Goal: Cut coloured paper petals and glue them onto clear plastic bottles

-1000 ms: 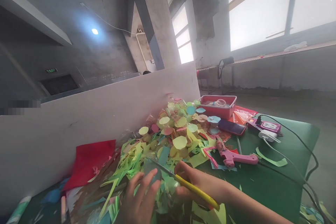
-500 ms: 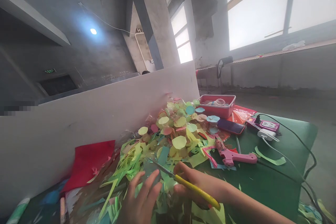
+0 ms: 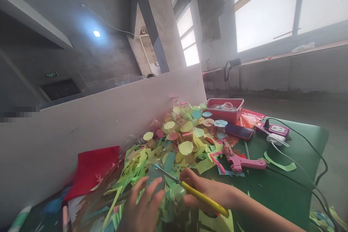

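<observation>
My right hand (image 3: pixel 202 188) is closed round a pair of scissors with a yellow handle (image 3: pixel 203 197). Their blades (image 3: pixel 167 174) point left and away over the scrap pile. Close to the blade tips, my left hand (image 3: pixel 145 199) curls its fingers over a pale blue piece of paper (image 3: pixel 154 183); its thumb is hidden. Green and yellow paper strips (image 3: pixel 130 168) lie heaped just beyond that hand. Farther back is a mound of round paper pieces (image 3: pixel 185 147) in yellow, green, pink and blue, with clear plastic among them.
On the green tabletop (image 3: pixel 285 188) at right lie a pink glue gun (image 3: pixel 248 164), a phone (image 3: pixel 239 131) and a purple power block (image 3: pixel 276 129) with cables. A red basket (image 3: pixel 230 116) stands behind. Red sheet (image 3: pixel 92 166) lies left, against a white partition (image 3: pixel 67 127).
My left hand has shifted very slightly left, showing a little more of the blue paper. My right hand and the scissors stay nearly in place.
</observation>
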`<control>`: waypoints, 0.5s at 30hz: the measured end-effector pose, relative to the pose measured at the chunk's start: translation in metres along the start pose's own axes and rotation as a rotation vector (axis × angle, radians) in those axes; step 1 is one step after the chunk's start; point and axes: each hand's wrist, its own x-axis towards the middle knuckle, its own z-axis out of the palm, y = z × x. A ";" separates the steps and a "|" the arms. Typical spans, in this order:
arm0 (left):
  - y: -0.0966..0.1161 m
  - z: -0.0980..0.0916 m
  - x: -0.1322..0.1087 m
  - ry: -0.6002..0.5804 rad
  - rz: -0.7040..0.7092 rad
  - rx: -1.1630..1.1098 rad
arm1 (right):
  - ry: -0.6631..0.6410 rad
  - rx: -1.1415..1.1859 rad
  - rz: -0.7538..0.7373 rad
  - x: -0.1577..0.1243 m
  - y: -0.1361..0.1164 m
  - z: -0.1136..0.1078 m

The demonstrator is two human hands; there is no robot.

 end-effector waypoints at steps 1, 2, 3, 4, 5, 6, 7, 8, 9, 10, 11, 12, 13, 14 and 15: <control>0.001 -0.001 0.000 -0.010 0.001 -0.003 | -0.011 0.000 0.003 0.000 -0.001 0.000; 0.002 -0.002 0.001 -0.015 0.007 0.000 | -0.014 0.001 0.006 -0.001 -0.001 0.000; 0.003 -0.003 0.003 -0.015 0.017 0.006 | -0.009 0.005 0.008 -0.001 -0.001 0.000; 0.005 -0.005 0.005 -0.012 0.029 0.013 | -0.002 0.005 0.011 -0.001 -0.001 0.000; 0.006 -0.006 0.006 -0.007 0.041 0.017 | 0.007 -0.001 0.015 0.000 -0.001 0.000; 0.008 -0.007 0.008 0.000 0.049 0.012 | 0.017 -0.013 0.018 0.000 0.000 0.000; 0.009 -0.008 0.009 0.004 0.052 0.001 | 0.027 -0.030 0.022 0.000 0.000 0.000; 0.010 -0.008 0.010 0.007 0.050 -0.016 | 0.036 -0.049 0.025 0.000 0.001 0.000; 0.010 -0.009 0.010 0.009 0.041 -0.032 | 0.044 -0.066 0.027 0.000 0.001 0.000; 0.011 -0.009 0.010 0.007 0.030 -0.043 | 0.051 -0.078 0.030 0.000 0.001 0.000; 0.011 -0.009 0.010 0.005 0.020 -0.044 | 0.054 -0.085 0.037 0.001 0.001 0.000; 0.010 -0.009 0.010 0.000 0.013 -0.036 | 0.055 -0.088 0.043 0.001 0.001 0.000; 0.010 -0.009 0.010 -0.003 0.010 -0.020 | 0.056 -0.091 0.046 0.001 0.001 -0.001; 0.010 -0.009 0.010 -0.004 0.013 -0.006 | 0.055 -0.096 0.046 0.000 0.000 -0.002; 0.009 -0.009 0.010 -0.002 0.020 0.002 | 0.050 -0.100 0.042 0.000 0.000 -0.003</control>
